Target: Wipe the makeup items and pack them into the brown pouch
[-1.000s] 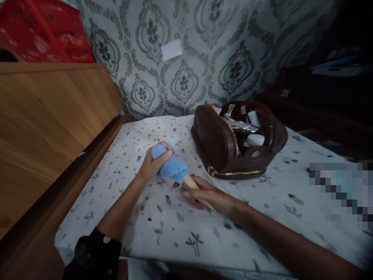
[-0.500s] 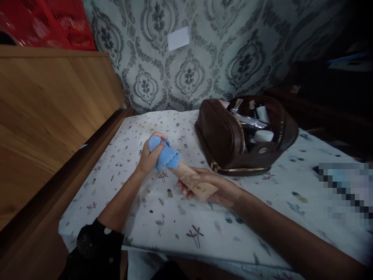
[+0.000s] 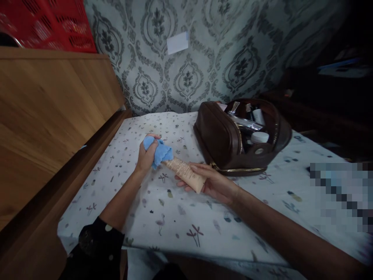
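A blue cloth point(image 3: 163, 153) is bunched in my left hand point(image 3: 145, 155), its fingers closed around it. The cloth wraps the upper left end of a beige squeeze tube point(image 3: 186, 174) with small printed text, so that end is hidden. My right hand point(image 3: 217, 182) grips the tube near its flat lower end, thumb on top and fingertips showing beneath. Both hands are above the patterned tablecloth point(image 3: 175, 217). Just beyond my right hand stands a brown cosmetic bag point(image 3: 220, 134), unzipped, with a silver tube point(image 3: 247, 123) and a white-lidded jar point(image 3: 259, 137) inside.
A wooden cabinet point(image 3: 58, 105) borders the table on the left, with a red plastic basket point(image 3: 58, 27) on top. Behind is a patterned wall with a white paper point(image 3: 177, 42) on it. A pixelated patch covers something on the right of the table.
The cloth and both hands have shifted slightly left. The tube has turned a little, its flat end now nearer the left. The bag appears slightly shifted with the view.
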Available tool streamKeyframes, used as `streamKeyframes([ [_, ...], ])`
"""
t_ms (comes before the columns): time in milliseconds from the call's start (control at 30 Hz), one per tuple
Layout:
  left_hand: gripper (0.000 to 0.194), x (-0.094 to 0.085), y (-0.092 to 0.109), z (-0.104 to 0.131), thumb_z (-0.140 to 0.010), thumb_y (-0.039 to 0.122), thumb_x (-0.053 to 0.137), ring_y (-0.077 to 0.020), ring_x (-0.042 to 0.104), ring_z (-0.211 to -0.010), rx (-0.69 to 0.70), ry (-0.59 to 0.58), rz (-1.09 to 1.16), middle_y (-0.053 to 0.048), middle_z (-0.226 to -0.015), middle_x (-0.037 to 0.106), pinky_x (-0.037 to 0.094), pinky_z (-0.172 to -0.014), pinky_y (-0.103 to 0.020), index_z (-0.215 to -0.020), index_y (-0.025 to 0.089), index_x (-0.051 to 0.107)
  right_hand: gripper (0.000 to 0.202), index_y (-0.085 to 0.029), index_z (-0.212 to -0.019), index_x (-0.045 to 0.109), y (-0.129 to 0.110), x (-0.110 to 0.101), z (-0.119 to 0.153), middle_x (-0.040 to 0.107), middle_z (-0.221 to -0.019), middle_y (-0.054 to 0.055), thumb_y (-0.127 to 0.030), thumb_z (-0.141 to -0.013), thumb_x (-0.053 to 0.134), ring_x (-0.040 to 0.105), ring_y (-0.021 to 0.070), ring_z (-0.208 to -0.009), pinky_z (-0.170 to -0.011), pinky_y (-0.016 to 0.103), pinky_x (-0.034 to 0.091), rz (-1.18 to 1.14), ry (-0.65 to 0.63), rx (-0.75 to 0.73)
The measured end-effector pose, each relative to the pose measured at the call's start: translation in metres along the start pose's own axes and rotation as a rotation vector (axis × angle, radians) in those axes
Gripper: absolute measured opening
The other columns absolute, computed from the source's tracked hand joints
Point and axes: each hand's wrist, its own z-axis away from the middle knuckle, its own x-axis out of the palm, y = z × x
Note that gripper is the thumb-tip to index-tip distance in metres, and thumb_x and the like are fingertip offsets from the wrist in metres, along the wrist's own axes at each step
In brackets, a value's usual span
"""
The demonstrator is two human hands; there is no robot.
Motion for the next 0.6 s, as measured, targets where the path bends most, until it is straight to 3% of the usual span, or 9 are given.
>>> streamKeyframes([
  [200, 0.022, 0.004, 0.003, 0.001, -0.086, 0.042, 0.059, -0.0163, 0.062, -0.078, 0.031, 0.131, 0.111, 0.000, -0.081, 0.065, 0.049, -0.075, -0.027, -0.090, 0.021, 0.065, 0.038, -0.012, -0.130, 0.055, -0.001, -0.002, -0.002, 0.077, -0.103, 0.016, -0.030, -0.106, 0.032, 0.076, 0.0165, -0.073, -0.056, 0.020, 0.057, -0.119, -0.114, 0.163],
  [433, 0.047, 0.023, -0.001, 0.007, -0.078, 0.064, 0.066, -0.0173, 0.063, -0.083, -0.311, 0.312, 0.338, -0.001, -0.086, 0.065, 0.050, -0.078, -0.028, -0.094, 0.020, 0.066, 0.037, -0.014, -0.120, 0.056, 0.010, -0.003, -0.004, 0.076, -0.085, 0.010, -0.042, -0.096, 0.060, 0.072, 0.0150, -0.058, -0.042, 0.015, 0.044, -0.005, -0.158, 0.050],
  [600, 0.063, 0.030, 0.005, 0.015, -0.075, 0.077, 0.062, -0.0216, 0.065, -0.096, -0.444, 0.289, 0.428, -0.006, -0.097, 0.069, 0.050, -0.085, -0.031, -0.097, 0.018, 0.066, 0.054, -0.015, -0.122, 0.055, 0.016, 0.002, -0.005, 0.075, -0.086, 0.009, -0.050, -0.085, 0.074, 0.074, 0.0165, -0.063, -0.042, 0.015, 0.044, 0.084, -0.128, -0.031],
])
